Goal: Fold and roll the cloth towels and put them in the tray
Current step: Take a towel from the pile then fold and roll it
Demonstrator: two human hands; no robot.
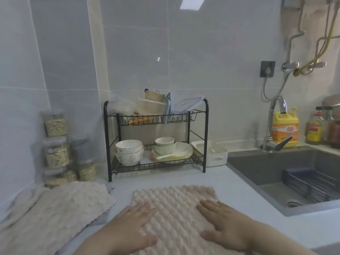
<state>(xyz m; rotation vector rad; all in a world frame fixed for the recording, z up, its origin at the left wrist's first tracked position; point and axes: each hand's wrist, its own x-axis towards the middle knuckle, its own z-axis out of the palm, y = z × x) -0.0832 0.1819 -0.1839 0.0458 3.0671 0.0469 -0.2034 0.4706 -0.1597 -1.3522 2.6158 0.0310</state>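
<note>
Head view: left hand [131,225] and right hand [226,222] press flat, outstretched, on the towel [174,197].

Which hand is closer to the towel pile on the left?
Left. The left hand lies on the left edge of the spread towel, beside the pile; the right hand lies on its right side.

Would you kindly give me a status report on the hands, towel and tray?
Left hand and right hand open, flat on towel. Towel spread on counter, not yet rolled. Tray beside rack, nothing blocking.
</note>
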